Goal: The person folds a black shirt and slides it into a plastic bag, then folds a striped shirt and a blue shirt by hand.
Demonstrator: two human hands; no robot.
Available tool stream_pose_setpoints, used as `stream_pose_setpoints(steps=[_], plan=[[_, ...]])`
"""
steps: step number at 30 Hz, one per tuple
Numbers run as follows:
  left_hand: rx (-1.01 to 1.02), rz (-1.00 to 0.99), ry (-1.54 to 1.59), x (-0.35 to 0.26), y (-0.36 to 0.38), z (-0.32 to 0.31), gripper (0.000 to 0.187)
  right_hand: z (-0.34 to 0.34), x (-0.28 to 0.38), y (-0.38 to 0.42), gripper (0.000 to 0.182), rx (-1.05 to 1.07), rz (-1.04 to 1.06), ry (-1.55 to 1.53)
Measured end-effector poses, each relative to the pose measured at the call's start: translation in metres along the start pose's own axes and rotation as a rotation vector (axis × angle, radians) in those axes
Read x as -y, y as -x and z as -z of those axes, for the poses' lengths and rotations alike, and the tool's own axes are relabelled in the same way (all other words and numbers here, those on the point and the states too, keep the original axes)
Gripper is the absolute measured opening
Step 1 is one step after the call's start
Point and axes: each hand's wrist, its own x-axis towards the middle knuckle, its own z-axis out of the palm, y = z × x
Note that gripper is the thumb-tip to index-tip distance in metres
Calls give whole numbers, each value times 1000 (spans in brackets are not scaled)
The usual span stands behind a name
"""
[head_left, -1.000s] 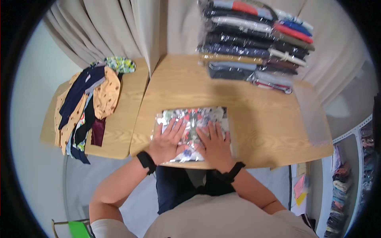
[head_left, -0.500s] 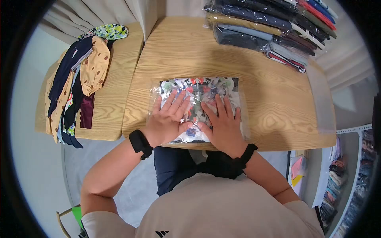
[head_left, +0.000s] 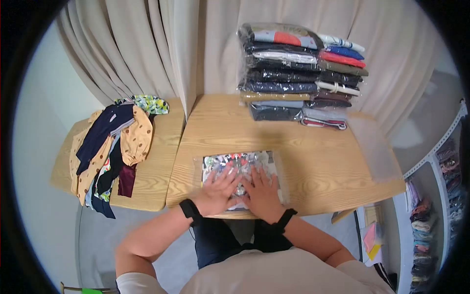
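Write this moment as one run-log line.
left hand: flat on bagged floral garment | right hand: likewise | bagged clothes: stacked behind | loose clothes: piled left

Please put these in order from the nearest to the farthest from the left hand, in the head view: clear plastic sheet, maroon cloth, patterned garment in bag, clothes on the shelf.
1. Patterned garment in bag: directly under the left hand.
2. Maroon cloth: to the left.
3. Clear plastic sheet: table's right side.
4. Clothes on the shelf: far right, beyond the table.
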Motion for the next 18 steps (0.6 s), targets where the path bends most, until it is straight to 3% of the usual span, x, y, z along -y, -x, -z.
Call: stream_pose_setpoints(steps=[3, 6, 13, 18], plan=[[18, -9, 24, -3, 1, -11, 77, -5, 2, 1, 47, -10, 12, 59], [73, 38, 50, -2, -1, -12, 78, -11, -3, 2, 49, -53, 37, 33], [92, 75, 100, -2, -4, -17, 76, -20, -10, 4, 52, 73, -1, -48], [-42, 48, 45, 0, -2, -28, 73, -16, -10, 1, 52, 55, 20, 7]])
